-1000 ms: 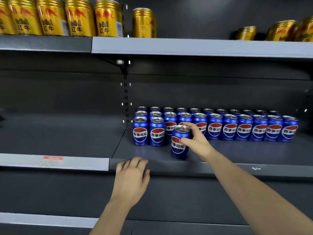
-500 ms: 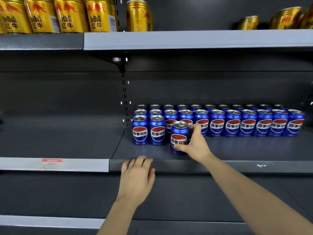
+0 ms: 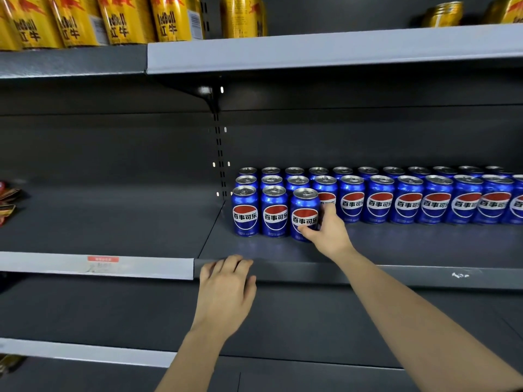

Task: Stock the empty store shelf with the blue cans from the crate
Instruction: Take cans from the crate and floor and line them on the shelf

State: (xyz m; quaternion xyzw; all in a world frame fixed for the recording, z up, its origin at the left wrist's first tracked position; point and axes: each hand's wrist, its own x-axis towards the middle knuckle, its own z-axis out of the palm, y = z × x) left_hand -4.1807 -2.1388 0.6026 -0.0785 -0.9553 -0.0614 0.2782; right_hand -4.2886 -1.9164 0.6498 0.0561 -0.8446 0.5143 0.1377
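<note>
The can (image 3: 304, 213) has slid back from its spot ahead of the rows and now stands upright, third in the front row, touching the can on its left. The right hand (image 3: 329, 233) grips it, thumb low on the label and fingers (image 3: 328, 210) curled round its right side. The left hand (image 3: 226, 290) rests on the shelf (image 3: 396, 247) lip, fingers relaxed and holding nothing. More blue cans (image 3: 407, 202) fill the rows behind. Gold cans (image 3: 124, 21) stand on the shelf above.
</note>
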